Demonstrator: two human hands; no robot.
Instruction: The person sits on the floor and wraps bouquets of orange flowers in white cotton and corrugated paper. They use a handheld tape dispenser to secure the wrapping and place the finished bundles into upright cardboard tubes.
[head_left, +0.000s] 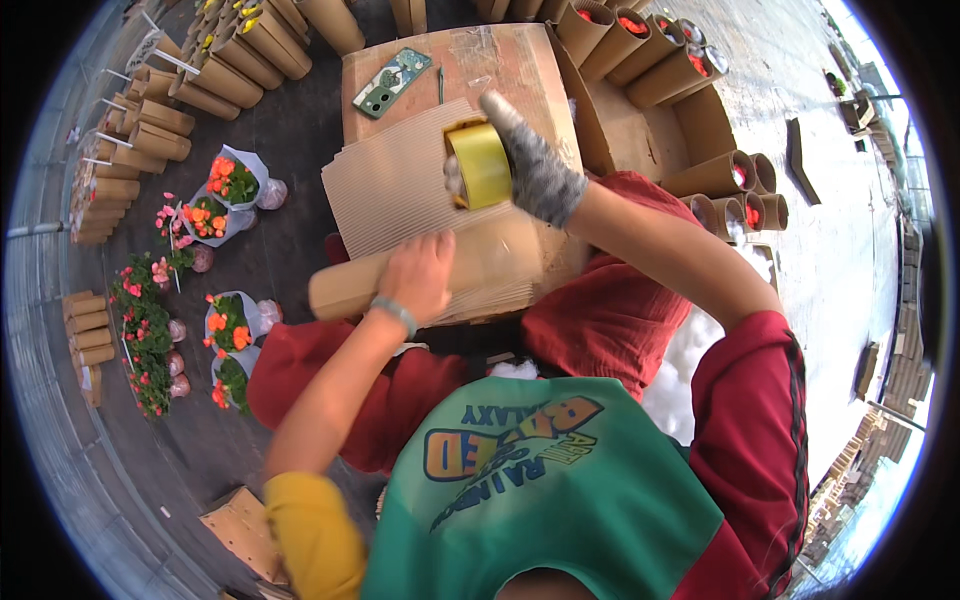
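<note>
My bare left hand (420, 277) presses on a rolled corrugated cardboard sleeve (345, 289) that lies across the near side of the work surface. A grey knitted glove covers my right hand (532, 165), which holds a wide roll of yellow packing tape (484, 166) just beyond the sleeve. A shiny strip, apparently tape, shows on the sleeve's right part, which is blurred. Under both hands lies a stack of corrugated cardboard sheets (390, 172) on a large cardboard box (525, 56). Most of my right fingers are hidden behind the roll.
A phone in a green patterned case (391, 82) and a thin green stick (441, 84) lie at the box's far side. Potted flowering plants (225, 326) stand left on dark ground sheeting. Many cardboard sleeves (247, 64) stand far left; an open carton (630, 124) adjoins right.
</note>
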